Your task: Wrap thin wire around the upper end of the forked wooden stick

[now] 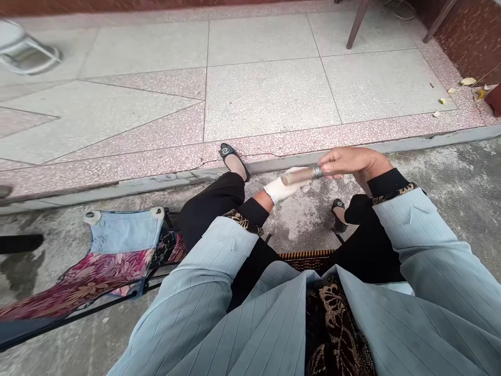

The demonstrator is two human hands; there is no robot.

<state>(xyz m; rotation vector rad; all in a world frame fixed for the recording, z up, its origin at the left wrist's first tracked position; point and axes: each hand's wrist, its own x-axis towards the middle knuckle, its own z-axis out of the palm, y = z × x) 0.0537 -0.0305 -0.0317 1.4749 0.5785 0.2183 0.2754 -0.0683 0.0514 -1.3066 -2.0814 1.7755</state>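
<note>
A short wooden handle (294, 176) with a silvery, wire-like band at its right end lies across the front of my left hand (279, 189). That hand wears a white knitted glove; its fingers are partly behind the handle and smeared, so their grip does not show. My right hand (346, 161) is bare and comes in from the right, thumb and fingers closed at the banded end. Whatever continues past the band is hidden by the right fingers. Both hands are in front of my knees, above the concrete.
A raised tiled step (270, 94) with a pink edge runs ahead; my left shoe (230, 154) is at its edge. Left of me stands a folding chair with patchwork cloth (123, 232). A white stool (27, 49), brown furniture legs (357, 23) and scattered peels (467, 81) are farther off.
</note>
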